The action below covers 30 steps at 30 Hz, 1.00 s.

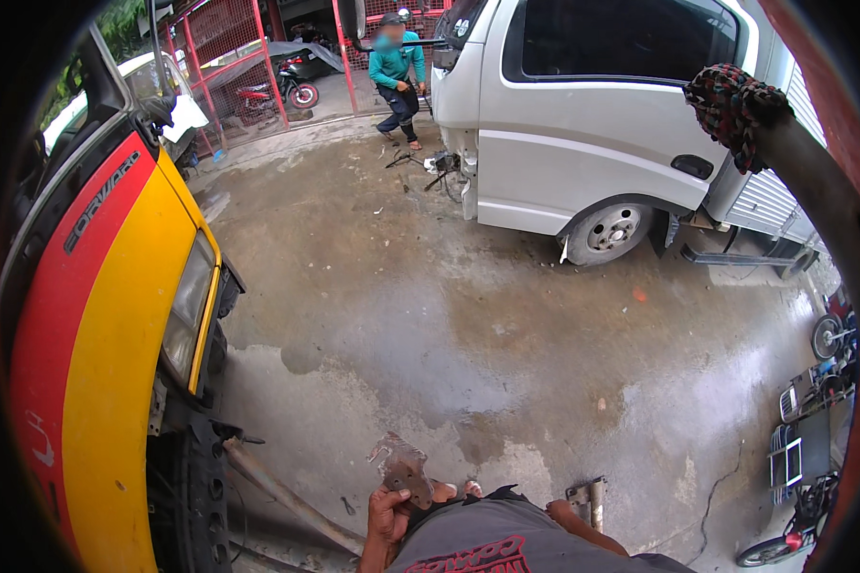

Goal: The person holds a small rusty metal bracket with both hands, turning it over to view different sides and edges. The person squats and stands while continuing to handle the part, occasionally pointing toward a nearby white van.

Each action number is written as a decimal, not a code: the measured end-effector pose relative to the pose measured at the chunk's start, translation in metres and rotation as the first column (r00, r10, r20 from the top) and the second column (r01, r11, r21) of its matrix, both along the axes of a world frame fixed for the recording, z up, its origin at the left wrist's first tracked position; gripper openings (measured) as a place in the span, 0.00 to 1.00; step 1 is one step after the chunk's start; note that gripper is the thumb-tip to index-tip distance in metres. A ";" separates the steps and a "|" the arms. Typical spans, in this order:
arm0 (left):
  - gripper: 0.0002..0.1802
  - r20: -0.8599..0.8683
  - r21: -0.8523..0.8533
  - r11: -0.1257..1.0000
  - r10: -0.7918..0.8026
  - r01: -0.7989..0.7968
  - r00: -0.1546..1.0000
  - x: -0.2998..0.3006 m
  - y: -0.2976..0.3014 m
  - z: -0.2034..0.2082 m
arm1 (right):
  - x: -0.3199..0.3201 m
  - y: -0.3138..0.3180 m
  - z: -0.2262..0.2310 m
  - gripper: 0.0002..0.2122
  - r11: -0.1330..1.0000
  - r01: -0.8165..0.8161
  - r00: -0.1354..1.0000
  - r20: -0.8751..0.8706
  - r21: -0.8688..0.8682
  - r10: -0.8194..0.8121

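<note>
Wet concrete floor (506,334) is seen between parked trucks. A rusty flat metal bracket (403,468) is gripped upright by the left hand (388,520), raised for viewing; the right hand's state cannot be told.

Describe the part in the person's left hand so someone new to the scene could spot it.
Start at the red and yellow truck cab filling the left side, then drop to the wet concrete floor beside its front wheel, at the bottom edge. There the left hand holds up a small rusty, flat metal plate with jagged edges. It is the only thing lifted off the floor; the long pipe beside it lies flat.
</note>
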<state>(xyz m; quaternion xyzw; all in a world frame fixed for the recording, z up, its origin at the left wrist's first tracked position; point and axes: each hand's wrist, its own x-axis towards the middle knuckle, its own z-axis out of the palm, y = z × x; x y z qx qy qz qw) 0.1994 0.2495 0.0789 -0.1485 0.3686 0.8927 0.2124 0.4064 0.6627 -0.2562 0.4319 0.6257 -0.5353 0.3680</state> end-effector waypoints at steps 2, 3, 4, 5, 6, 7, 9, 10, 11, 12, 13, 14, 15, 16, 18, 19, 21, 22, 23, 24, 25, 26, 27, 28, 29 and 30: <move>0.27 -0.010 0.001 1.000 -0.015 0.015 1.000 0.000 0.004 -0.003 | -0.016 0.004 0.033 0.08 0.933 0.345 0.938 0.042 -0.104 -0.343; 0.26 -0.011 -0.008 1.000 -0.019 0.019 1.000 0.000 0.004 -0.003 | -0.025 -0.001 0.051 0.07 0.911 0.405 0.914 0.041 -0.082 -0.403; 0.26 -0.017 -0.005 1.000 -0.029 0.029 0.999 0.000 0.004 -0.004 | -0.035 -0.009 0.071 0.06 0.884 0.464 0.886 0.040 -0.060 -0.463; 0.26 -0.023 0.005 0.999 -0.040 0.040 0.999 -0.001 0.004 -0.005 | -0.045 -0.014 0.088 0.05 0.852 0.522 0.853 0.035 -0.033 -0.521; 0.25 -0.030 0.017 0.998 -0.055 0.056 0.998 -0.003 0.007 -0.006 | -0.054 -0.013 0.102 0.05 0.834 0.549 0.835 -0.017 -0.054 -0.551; 0.25 -0.032 0.025 0.998 -0.050 0.051 0.998 -0.004 0.009 -0.005 | -0.063 -0.013 0.114 0.04 0.817 0.571 0.815 -0.069 -0.075 -0.576; 0.23 -0.038 0.034 0.999 -0.035 0.036 0.999 -0.008 0.014 -0.001 | -0.083 -0.014 0.136 0.05 0.803 0.579 0.787 -0.163 -0.137 -0.595; 0.21 -0.031 0.031 0.999 -0.028 0.029 0.999 -0.010 0.017 0.007 | -0.093 -0.015 0.148 0.06 0.805 0.568 0.779 -0.205 -0.171 -0.593; 0.19 -0.024 0.027 0.999 -0.020 0.021 1.000 -0.012 0.022 0.019 | -0.105 -0.017 0.160 0.07 0.808 0.553 0.770 -0.245 -0.204 -0.589; 0.17 -0.018 0.024 1.000 -0.014 0.015 1.000 -0.015 0.026 0.028 | -0.117 -0.018 0.169 0.09 0.808 0.530 0.765 -0.267 -0.255 -0.586; 0.18 -0.027 0.028 0.999 -0.015 0.016 1.000 -0.017 0.027 0.031 | -0.128 -0.021 0.177 0.11 0.807 0.504 0.759 -0.287 -0.307 -0.584; 0.19 -0.036 0.032 0.999 -0.017 0.018 0.999 -0.020 0.029 0.032 | -0.137 -0.023 0.185 0.13 0.804 0.477 0.752 -0.307 -0.356 -0.583; 0.21 -0.045 0.039 0.999 -0.017 0.019 0.999 -0.022 0.030 0.033 | -0.146 -0.026 0.193 0.14 0.808 0.445 0.748 -0.335 -0.386 -0.573; 0.21 -0.059 0.043 0.999 -0.025 0.028 0.998 -0.025 0.032 0.033 | -0.153 -0.030 0.202 0.14 0.810 0.413 0.742 -0.363 -0.416 -0.564; 0.21 -0.084 0.054 0.998 -0.038 0.043 0.996 -0.030 0.035 0.035 | -0.165 -0.037 0.220 0.15 0.812 0.356 0.732 -0.402 -0.463 -0.550; 0.21 -0.085 0.044 0.998 -0.033 0.037 0.996 -0.032 0.038 0.039 | -0.170 -0.041 0.230 0.15 0.809 0.333 0.729 -0.413 -0.484 -0.546; 0.21 -0.078 0.021 1.000 -0.021 0.022 0.997 -0.036 0.044 0.054 | -0.179 -0.050 0.252 0.15 0.807 0.269 0.743 -0.420 -0.525 -0.521; 0.22 -0.103 0.020 0.999 -0.035 0.037 0.994 -0.039 0.045 0.055 | -0.183 -0.054 0.263 0.15 0.807 0.230 0.762 -0.416 -0.544 -0.497; 0.22 -0.115 0.022 0.998 -0.049 0.051 0.992 -0.040 0.044 0.052 | -0.182 -0.058 0.273 0.16 0.804 0.198 0.784 -0.402 -0.560 -0.473; 0.22 -0.133 0.023 0.998 -0.054 0.058 0.990 -0.045 0.046 0.049 | -0.187 -0.060 0.283 0.16 0.813 0.149 0.793 -0.423 -0.563 -0.438; 0.21 -0.144 0.023 0.997 -0.064 0.068 0.988 -0.048 0.048 0.048 | -0.189 -0.064 0.292 0.17 0.817 0.107 0.801 -0.437 -0.566 -0.408; 0.21 -0.148 0.006 0.997 -0.070 0.072 0.986 -0.052 0.053 0.055 | -0.192 -0.066 0.301 0.17 0.819 0.079 0.806 -0.448 -0.568 -0.388; 0.21 -0.152 -0.011 0.997 -0.077 0.076 0.985 -0.053 0.057 0.065 | -0.194 -0.069 0.310 0.17 0.820 0.051 0.809 -0.458 -0.570 -0.369; 0.20 -0.161 -0.028 0.996 -0.083 0.079 0.984 -0.054 0.059 0.072 | -0.195 -0.073 0.319 0.17 0.819 0.018 0.810 -0.472 -0.573 -0.348; 0.20 -0.163 -0.039 0.997 -0.073 0.068 0.984 -0.053 0.058 0.074 | -0.196 -0.078 0.328 0.18 0.832 -0.013 0.814 -0.489 -0.555 -0.313; 0.20 -0.173 -0.045 0.997 -0.066 0.059 0.983 -0.054 0.058 0.074 | -0.199 -0.081 0.336 0.18 0.846 -0.046 0.812 -0.512 -0.532 -0.278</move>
